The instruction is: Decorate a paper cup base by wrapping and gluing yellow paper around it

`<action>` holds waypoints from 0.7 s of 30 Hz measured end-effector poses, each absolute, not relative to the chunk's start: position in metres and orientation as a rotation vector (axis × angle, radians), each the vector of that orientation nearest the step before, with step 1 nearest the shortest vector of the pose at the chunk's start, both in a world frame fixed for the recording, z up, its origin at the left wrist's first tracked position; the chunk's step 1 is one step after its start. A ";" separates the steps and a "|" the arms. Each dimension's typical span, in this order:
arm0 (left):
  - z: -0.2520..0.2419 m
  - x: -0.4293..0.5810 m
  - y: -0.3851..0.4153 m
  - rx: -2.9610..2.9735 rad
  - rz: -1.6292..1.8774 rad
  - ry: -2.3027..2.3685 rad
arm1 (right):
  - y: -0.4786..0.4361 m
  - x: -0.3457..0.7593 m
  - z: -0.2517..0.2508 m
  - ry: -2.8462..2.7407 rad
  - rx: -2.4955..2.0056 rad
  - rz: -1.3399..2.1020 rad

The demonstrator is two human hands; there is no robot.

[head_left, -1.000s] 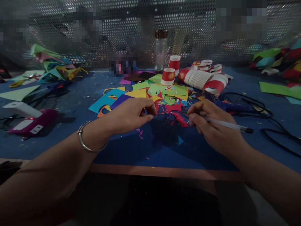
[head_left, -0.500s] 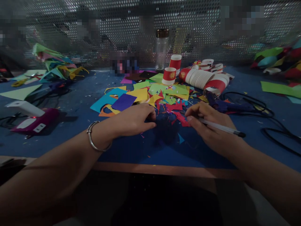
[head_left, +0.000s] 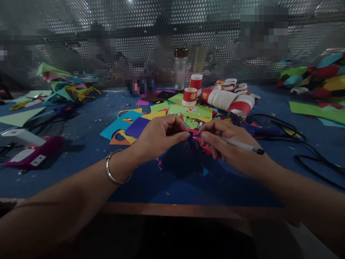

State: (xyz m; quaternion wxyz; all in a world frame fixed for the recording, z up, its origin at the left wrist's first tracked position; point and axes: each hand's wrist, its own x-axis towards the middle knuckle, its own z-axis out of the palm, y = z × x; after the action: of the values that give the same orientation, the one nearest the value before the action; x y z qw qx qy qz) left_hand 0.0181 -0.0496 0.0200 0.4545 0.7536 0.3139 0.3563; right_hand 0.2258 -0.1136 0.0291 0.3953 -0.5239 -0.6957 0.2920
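My left hand [head_left: 161, 136], with a metal bangle [head_left: 114, 172] at the wrist, is curled and pinches a small dark scrap at its fingertips just above the blue table [head_left: 88, 144]. My right hand [head_left: 229, 145] meets it from the right, fingers closed round a clear pen [head_left: 242, 145] that points back to the right; its thumb and forefinger touch the same dark scrap. Beneath and behind both hands lies a heap of coloured paper cuttings [head_left: 175, 111]: yellow, green, red, cyan and a purple square [head_left: 137, 126].
Red-and-white paper cups [head_left: 190, 96], a lying stack of cups [head_left: 229, 100] and a clear jar [head_left: 180, 69] stand behind the heap. A purple glue gun [head_left: 32, 149] rests at left, a dark one [head_left: 256, 129] with black cables at right. Perforated metal screen at the back.
Both hands have lifted from the table and drawn together; their fingertips now meet over the scraps. The view has tilted down slightly.
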 end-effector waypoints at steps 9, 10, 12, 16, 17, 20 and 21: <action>0.016 0.025 -0.057 1.754 0.875 0.742 | -0.108 0.225 0.020 -1.761 -1.315 0.733; 0.015 0.026 -0.058 1.713 0.851 0.747 | -0.109 0.225 0.020 -1.767 -1.318 0.697; 0.014 0.027 -0.062 1.631 0.810 0.750 | -0.111 0.224 0.021 -1.785 -1.330 0.623; 0.012 0.031 -0.070 1.510 0.745 0.724 | -0.114 0.222 0.022 -1.767 -1.330 0.613; 0.012 0.032 -0.072 1.489 0.728 0.717 | -0.114 0.222 0.022 -1.754 -1.329 0.621; 0.011 0.034 -0.074 1.439 0.691 0.711 | -0.114 0.222 0.021 -1.720 -1.327 0.642; 0.011 0.035 -0.074 1.424 0.686 0.711 | -0.114 0.222 0.020 -1.710 -1.324 0.650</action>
State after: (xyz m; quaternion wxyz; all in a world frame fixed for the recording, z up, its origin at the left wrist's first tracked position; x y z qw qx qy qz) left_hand 0.0346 -0.0738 0.0115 0.6474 0.6263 0.3124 0.3016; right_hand 0.2217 -0.1135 0.0203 0.4275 -0.5300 -0.6846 0.2602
